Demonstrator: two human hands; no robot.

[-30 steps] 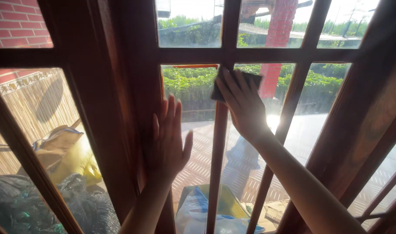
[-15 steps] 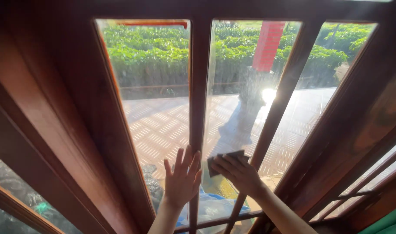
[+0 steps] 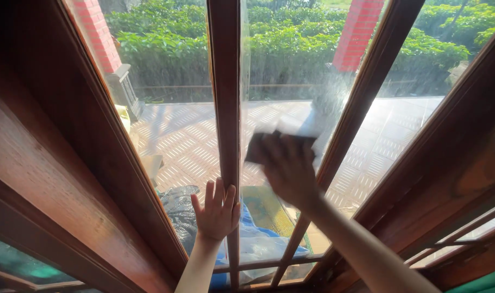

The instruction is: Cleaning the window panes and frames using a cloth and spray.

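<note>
1. The right hand (image 3: 288, 171) was pressed against the middle glass pane (image 3: 291, 81) of a wooden-framed window, blurred in the head view
2. Under its fingers (image 3: 272, 154) lay a dark cleaning cloth (image 3: 258, 147), held flat to the glass; the fingers were spread over the cloth and pinned it rather than being curled into a fist
3. The cloth sat about halfway up the pane, just right of the central wooden bar (image 3: 226, 108) and left of the slanted wooden bar (image 3: 361, 103); its left edge and top edge stuck out past the hand
4. The left hand (image 3: 217, 211) rested flat and released on the window lower down, palm to the surface, fingers stretched upward and holding nothing
5. That hand lay across the lower part of the central bar and the left pane (image 3: 171, 108) beside it, below and to the left of the cloth, apart from the right hand
6. Both forearms rose from the bottom edge of the view, the right one coming in from the lower right
7. Through the glass showed a paved patterned terrace (image 3: 188, 135), a green hedge (image 3: 291, 43) beyond it, and two red brick pillars (image 3: 357, 32), one on each side
8. Below the hands, outside the pane, lay a blue and white plastic sack (image 3: 269, 247) and a dark netted bundle (image 3: 177, 206)
9. The broad wooden frame (image 3: 52, 179) filled the left side of the view
</note>
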